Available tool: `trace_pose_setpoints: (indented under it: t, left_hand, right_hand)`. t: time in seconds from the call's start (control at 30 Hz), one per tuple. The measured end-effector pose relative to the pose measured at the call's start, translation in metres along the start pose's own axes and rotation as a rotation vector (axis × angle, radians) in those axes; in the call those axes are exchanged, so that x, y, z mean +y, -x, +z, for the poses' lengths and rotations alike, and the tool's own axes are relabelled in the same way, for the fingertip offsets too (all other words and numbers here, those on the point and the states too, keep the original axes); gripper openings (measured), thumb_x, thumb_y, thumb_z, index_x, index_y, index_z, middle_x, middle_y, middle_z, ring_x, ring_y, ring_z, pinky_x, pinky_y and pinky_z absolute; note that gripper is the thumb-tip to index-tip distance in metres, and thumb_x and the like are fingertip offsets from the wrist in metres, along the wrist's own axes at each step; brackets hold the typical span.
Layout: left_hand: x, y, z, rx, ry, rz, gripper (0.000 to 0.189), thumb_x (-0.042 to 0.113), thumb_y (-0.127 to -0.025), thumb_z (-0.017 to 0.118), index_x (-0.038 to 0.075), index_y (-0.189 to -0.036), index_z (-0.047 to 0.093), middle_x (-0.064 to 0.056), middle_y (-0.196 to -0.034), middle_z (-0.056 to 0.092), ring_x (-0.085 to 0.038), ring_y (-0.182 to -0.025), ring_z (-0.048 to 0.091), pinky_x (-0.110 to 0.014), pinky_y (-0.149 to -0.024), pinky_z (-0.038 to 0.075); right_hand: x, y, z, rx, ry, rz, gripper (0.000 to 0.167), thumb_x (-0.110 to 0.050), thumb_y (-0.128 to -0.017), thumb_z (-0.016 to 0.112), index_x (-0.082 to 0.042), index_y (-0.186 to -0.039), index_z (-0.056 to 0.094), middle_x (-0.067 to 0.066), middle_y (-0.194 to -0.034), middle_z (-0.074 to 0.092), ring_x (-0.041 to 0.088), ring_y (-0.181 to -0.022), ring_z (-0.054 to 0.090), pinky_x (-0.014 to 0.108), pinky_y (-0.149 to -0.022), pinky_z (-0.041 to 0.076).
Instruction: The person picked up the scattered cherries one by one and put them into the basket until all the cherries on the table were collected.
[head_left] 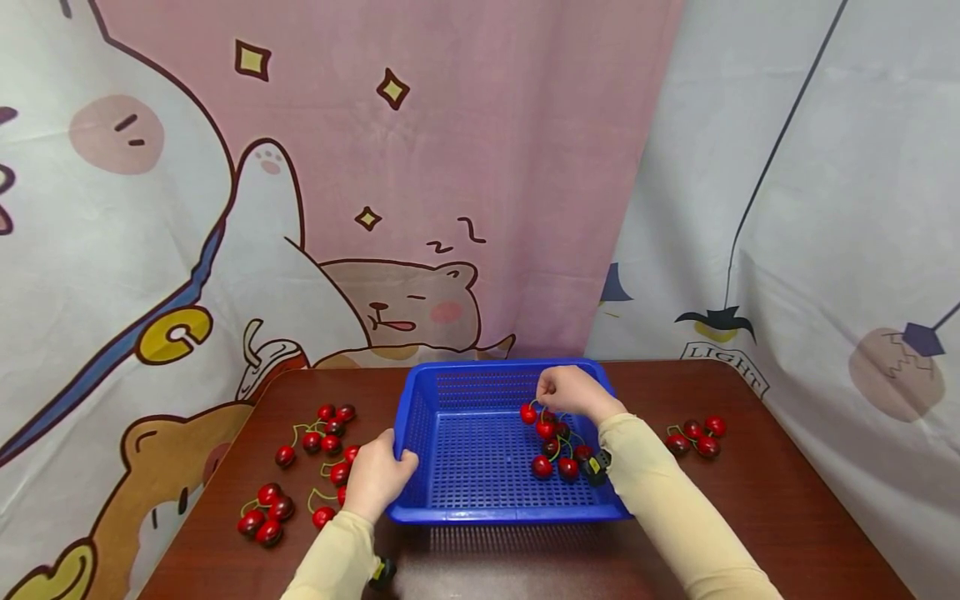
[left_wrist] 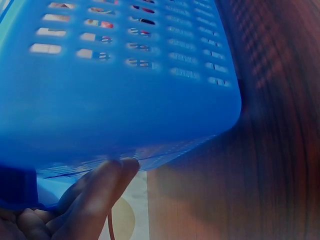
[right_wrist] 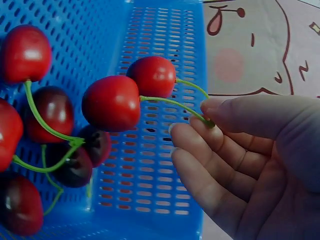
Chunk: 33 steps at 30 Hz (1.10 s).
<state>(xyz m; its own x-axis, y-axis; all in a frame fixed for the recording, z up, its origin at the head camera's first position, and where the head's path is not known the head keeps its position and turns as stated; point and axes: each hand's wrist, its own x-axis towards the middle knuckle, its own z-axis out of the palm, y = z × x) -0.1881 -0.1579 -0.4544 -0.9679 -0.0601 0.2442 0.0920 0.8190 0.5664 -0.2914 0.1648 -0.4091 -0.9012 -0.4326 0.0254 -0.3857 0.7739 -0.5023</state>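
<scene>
Glossy red cherries (head_left: pixel 332 443) on thin green stems lie in bunches on the brown table (head_left: pixel 795 508), left of the left hand. That left hand (head_left: pixel 378 477) grips the left rim of a perforated blue basket (head_left: pixel 480 467), its thumb over the edge; the basket's long axis runs left to right, towards the other hand. The right hand (head_left: pixel 577 392), above the basket's right part, pinches the joined stem ends of a cherry pair (right_wrist: pixel 111 103) between thumb and forefinger. Both fruits are smooth, rounded and bright red; in the right wrist view they point left from the fingertips. Below this hand lies a heap of light and dark cherries (head_left: pixel 567 468). Another bunch (head_left: pixel 707 447) rests to its right, and beyond, the curtain (head_left: pixel 675 208) reads "LIGHT".
</scene>
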Motion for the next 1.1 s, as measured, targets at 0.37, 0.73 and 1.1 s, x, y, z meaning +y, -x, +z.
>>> trace_pose_setpoints:
  t: [0.37,0.73,1.1]
  left_hand:
    - [0.001,0.0,0.0,-0.011,0.006,-0.01,0.015,0.011,-0.082,0.062,-0.001,-0.09,0.061,-0.014,-0.076,0.066,-0.028,-0.061,0.061,-0.046,-0.061,0.053]
    - [0.0,0.0,0.001,-0.003,0.006,-0.005,0.014,0.011,-0.081,0.062,0.0,-0.089,0.06,-0.014,-0.074,0.066,-0.029,-0.06,0.061,-0.046,-0.06,0.052]
    - [0.001,0.001,0.0,0.016,0.001,0.014,0.013,0.011,-0.08,0.063,0.0,-0.086,0.059,-0.015,-0.073,0.065,-0.031,-0.059,0.06,-0.047,-0.059,0.051]
  right_hand:
    - [0.002,-0.004,0.014,-0.013,0.001,0.064,0.013,-0.001,-0.082,0.064,-0.01,-0.072,0.061,0.001,-0.064,0.063,0.011,-0.056,0.056,0.03,-0.061,0.046]
    - [0.007,-0.004,0.02,-0.06,-0.002,0.139,0.017,0.0,-0.086,0.063,-0.008,-0.071,0.06,0.002,-0.065,0.063,0.012,-0.058,0.058,0.029,-0.059,0.047]
    - [0.004,-0.003,0.023,-0.085,-0.039,0.155,0.013,-0.001,-0.089,0.063,-0.005,-0.077,0.065,0.006,-0.069,0.066,0.021,-0.063,0.065,0.031,-0.061,0.052]
